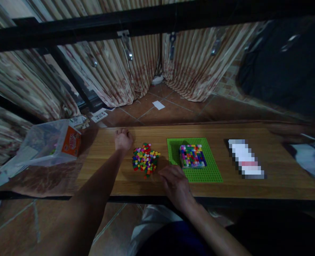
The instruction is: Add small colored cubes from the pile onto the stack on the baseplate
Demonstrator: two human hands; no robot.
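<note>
The pile of small coloured bricks (146,160) is lying on the wooden table (253,188), heaped loosely with no clear long axis, spreading a little more from far to near than sideways. The left hand (123,139) is resting on the table at the pile's far left, curled into a loose fist with knuckles up; whether it is holding a brick cannot be told. The right hand (174,185) is lying palm down at the pile's near right corner, fingers relaxed and partly spread, gripping nothing visible, its fingertips just beside the nearest bricks.

Right of the pile, one green baseplate (210,167) is lying flat, its edges running roughly square to the table edge, and one block of stacked multicoloured bricks (193,155) is sitting on its far half. Further right, a pixelated white object (245,159) is lying diagonally. At the table's left end, one clear plastic box (44,142) with an orange label is standing tilted.
</note>
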